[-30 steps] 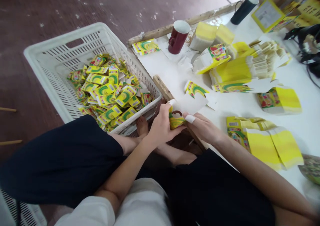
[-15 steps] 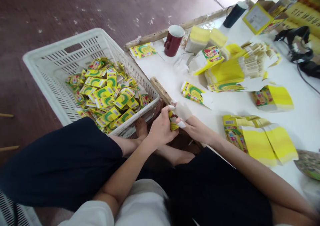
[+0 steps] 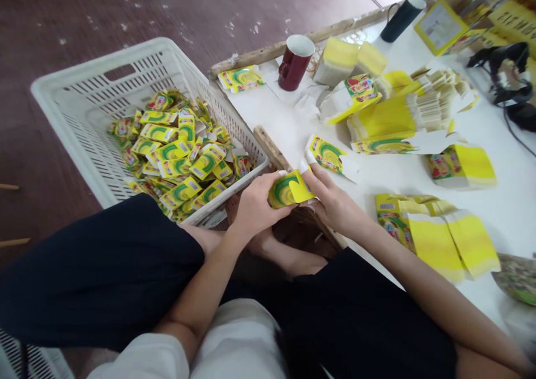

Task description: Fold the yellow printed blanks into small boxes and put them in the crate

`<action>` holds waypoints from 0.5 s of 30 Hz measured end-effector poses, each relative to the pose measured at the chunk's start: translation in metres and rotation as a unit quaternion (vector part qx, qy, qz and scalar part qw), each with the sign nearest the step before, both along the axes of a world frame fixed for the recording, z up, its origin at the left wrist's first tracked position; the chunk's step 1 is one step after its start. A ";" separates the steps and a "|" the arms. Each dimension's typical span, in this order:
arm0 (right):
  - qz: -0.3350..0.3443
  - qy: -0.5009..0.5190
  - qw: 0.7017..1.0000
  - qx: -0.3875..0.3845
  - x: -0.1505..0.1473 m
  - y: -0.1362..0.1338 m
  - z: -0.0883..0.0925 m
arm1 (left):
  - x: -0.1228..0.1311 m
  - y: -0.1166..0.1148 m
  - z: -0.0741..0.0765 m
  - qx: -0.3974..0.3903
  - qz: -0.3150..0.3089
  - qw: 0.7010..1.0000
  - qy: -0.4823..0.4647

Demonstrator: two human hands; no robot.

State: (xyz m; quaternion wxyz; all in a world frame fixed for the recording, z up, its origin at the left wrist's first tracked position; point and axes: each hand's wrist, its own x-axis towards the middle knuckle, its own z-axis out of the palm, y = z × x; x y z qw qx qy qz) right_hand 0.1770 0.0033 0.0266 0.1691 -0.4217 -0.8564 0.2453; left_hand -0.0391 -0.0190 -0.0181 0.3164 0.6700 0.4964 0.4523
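Note:
Between my hands is a small yellow and green cardboard box (image 3: 282, 191), its printed face up and a yellow flap at its right end. My left hand (image 3: 257, 203) grips the box's left end, fingers and thumb closed round it. At the flap end, my right hand (image 3: 330, 197) pinches the box; its fingertips wear white coverings. Just beyond my right hand, a flat yellow carton (image 3: 329, 154) lies on the white table (image 3: 280, 114). To the left stands a white plastic basket (image 3: 104, 169), holding many small boxes (image 3: 180, 150) of the same print.
A maroon mug (image 3: 295, 63) and a dark mug (image 3: 402, 19) stand near the table's far edge. Stacks of flat yellow cartons (image 3: 452, 236) lie on the right. A wooden strip (image 3: 272, 149) edges the table near the basket. Black straps (image 3: 502, 72) lie at far right.
The box has turned so its printed face and yellow flap now show. My right hand has shifted slightly right, with its fingers moved to the flap end. My left hand keeps its hold.

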 end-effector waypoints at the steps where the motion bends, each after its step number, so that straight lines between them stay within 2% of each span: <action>1: 0.009 -0.012 1.000 0.008 0.000 0.000 0.001 | -0.002 0.000 0.000 0.010 -0.002 1.000 0.006; 8: 0.075 -0.006 0.996 0.042 0.009 0.007 0.019 | -0.009 0.001 0.001 0.065 -0.025 0.996 0.056; 12: 0.047 0.026 0.998 0.035 0.005 0.001 0.018 | -0.002 -0.003 0.000 0.094 -0.021 0.993 0.064; 15: 0.002 0.088 0.996 0.002 -0.003 -0.001 0.007 | 0.009 -0.007 -0.002 0.056 0.006 0.998 0.038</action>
